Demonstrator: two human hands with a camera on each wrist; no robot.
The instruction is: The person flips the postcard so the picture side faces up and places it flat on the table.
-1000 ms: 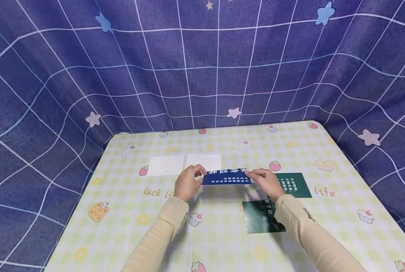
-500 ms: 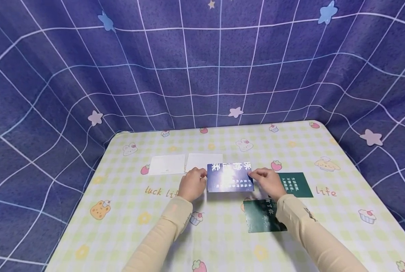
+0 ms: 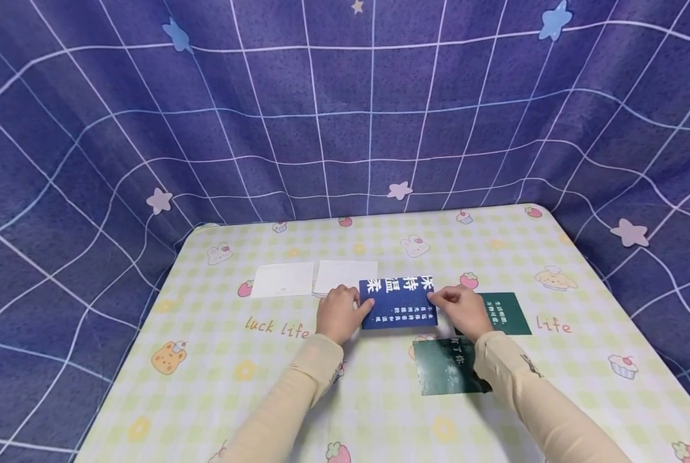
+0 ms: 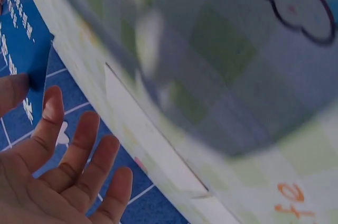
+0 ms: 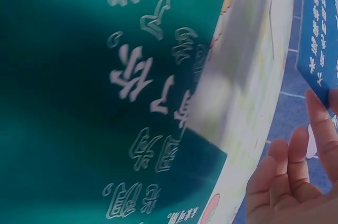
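Observation:
A blue card with white Chinese characters is held over the middle of the table, its printed face turned toward the head camera. My left hand pinches its left edge, the thumb lying on the print. In the left wrist view the other fingers of that hand spread loosely beside the card's edge. The right edge of the card is pinched between thumb and index finger of my right hand. Below and right of that hand lies a dark green card, partly under the right wrist. Another green card lies behind it.
Two white cards, a left one and a right one, lie side by side behind the left hand. The table has a checked cloth with printed cartoons. A blue grid-patterned curtain surrounds its back and sides.
The blue card has tipped so more of its printed face shows, and it has shifted slightly right. My left hand has moved right, and its thumb now lies across the card's face.

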